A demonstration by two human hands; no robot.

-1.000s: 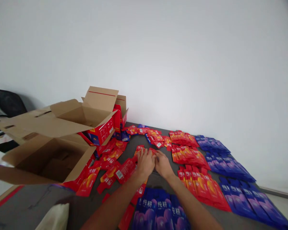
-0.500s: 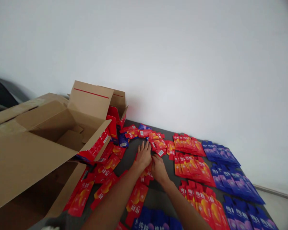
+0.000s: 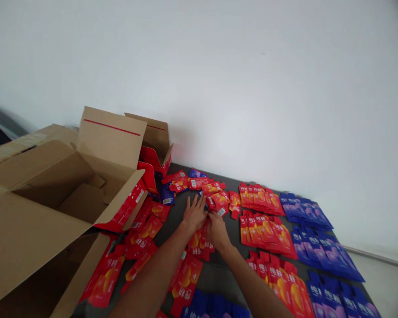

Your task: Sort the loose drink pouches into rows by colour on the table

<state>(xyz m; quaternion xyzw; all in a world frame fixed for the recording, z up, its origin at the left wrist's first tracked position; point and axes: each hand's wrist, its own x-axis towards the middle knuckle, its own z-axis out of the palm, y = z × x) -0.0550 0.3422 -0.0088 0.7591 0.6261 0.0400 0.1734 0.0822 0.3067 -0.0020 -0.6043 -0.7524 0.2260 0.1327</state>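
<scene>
My left hand (image 3: 195,215) rests at the middle of the dark table, fingers stretched out and spread. Right beside it, my right hand (image 3: 217,230) has its fingers curled in on the edge of a small bunch of red pouches (image 3: 196,242). Both forearms partly cover this bunch, and the fingertips of the right hand are hidden. Just beyond my hands lie loose red pouches (image 3: 219,199) with an orange fruit print. Nearer to me, between the forearms, are another red pouch (image 3: 186,280) and some blue pouches (image 3: 212,304).
An open cardboard box (image 3: 116,201) stands at the left, with a smaller red-sided box (image 3: 155,154) behind it. Overlapped rows of red pouches (image 3: 265,229) and blue pouches (image 3: 321,249) lie to the right. A white wall (image 3: 252,88) rises behind the table.
The view has shifted slightly, and the boxes now sit further left in it. My hands stay together over the red pouches, with the left fingers a little more spread.
</scene>
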